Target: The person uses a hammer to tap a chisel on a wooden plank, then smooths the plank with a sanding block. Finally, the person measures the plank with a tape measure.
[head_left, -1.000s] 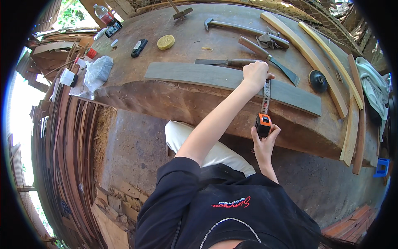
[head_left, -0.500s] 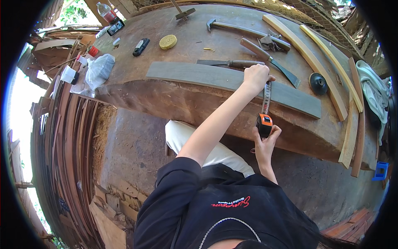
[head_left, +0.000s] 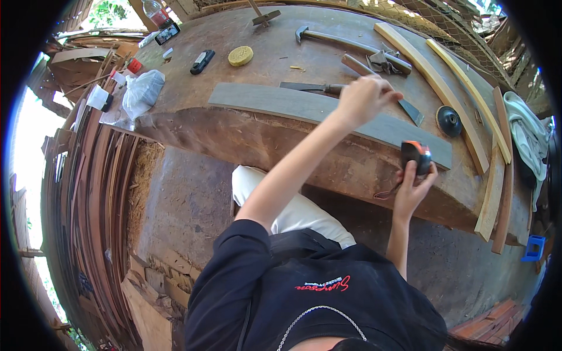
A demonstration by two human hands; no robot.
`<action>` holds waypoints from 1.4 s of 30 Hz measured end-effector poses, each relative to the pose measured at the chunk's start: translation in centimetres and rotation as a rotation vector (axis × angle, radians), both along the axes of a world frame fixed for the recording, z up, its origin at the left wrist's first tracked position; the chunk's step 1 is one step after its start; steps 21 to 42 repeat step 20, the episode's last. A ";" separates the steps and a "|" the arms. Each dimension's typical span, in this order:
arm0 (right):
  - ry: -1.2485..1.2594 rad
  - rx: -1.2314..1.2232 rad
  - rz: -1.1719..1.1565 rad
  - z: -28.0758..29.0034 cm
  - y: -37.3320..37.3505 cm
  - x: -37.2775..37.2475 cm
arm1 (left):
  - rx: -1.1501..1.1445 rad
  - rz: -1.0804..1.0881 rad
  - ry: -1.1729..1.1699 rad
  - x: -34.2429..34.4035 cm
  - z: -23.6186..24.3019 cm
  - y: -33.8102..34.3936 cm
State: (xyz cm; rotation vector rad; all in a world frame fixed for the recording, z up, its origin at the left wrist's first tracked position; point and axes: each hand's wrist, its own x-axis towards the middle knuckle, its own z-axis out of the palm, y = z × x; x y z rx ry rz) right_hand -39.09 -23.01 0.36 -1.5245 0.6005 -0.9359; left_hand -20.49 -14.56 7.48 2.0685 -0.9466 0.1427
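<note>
My left hand (head_left: 366, 99) is a closed fist just above the right part of a long grey plank (head_left: 275, 102) that lies along the front of the big wooden workbench (head_left: 246, 137). I see nothing sticking out of the fist. My right hand (head_left: 413, 190) grips an orange and black tape measure (head_left: 417, 153) at the bench's front edge, below the plank's right end. No tape blade shows between the hands; a thin strap hangs from the case.
On the bench lie a chisel (head_left: 313, 88), a hammer (head_left: 331, 36), a yellow disc (head_left: 240, 55), a black cutter (head_left: 202, 61), a plastic bag (head_left: 142, 93), a black round knob (head_left: 449, 120) and curved wooden strips (head_left: 436, 79). Stacked slats (head_left: 88, 193) stand at the left.
The tape blade that ran between my hands is no longer stretched out. My right hand has brought the tape measure up to the plank's end; my left hand has lifted slightly.
</note>
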 end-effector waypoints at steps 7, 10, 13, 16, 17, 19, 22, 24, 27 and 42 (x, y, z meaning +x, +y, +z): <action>0.169 -0.569 -0.222 -0.7 -6.0 2.0 | 0.011 0.572 -0.194 11.6 1.4 14.3; 0.152 -0.617 -0.229 -1.5 -6.7 3.2 | 0.241 0.760 -0.269 18.4 -0.9 23.7; 0.149 -0.885 -0.320 -1.9 -6.7 3.4 | 0.288 0.858 -0.246 21.3 -1.3 29.1; 0.171 -0.995 -0.288 -1.9 -6.5 3.2 | -0.050 0.738 -0.219 21.2 0.4 29.0; 0.191 -1.070 -0.284 -2.0 -6.5 3.0 | -0.211 0.629 -0.186 18.9 3.4 26.2; 0.164 -1.107 -0.238 -2.0 -6.4 3.4 | -0.267 0.282 -0.536 14.3 8.7 24.7; 0.166 -1.097 -0.217 -1.3 -6.0 3.7 | -0.273 0.192 -0.540 10.6 11.5 24.0; 0.166 -1.097 -0.217 -1.3 -6.0 3.7 | -0.273 0.192 -0.540 10.6 11.5 24.0; 0.166 -1.097 -0.217 -1.3 -6.0 3.7 | -0.273 0.192 -0.540 10.6 11.5 24.0; 0.166 -1.097 -0.217 -1.3 -6.0 3.7 | -0.273 0.192 -0.540 10.6 11.5 24.0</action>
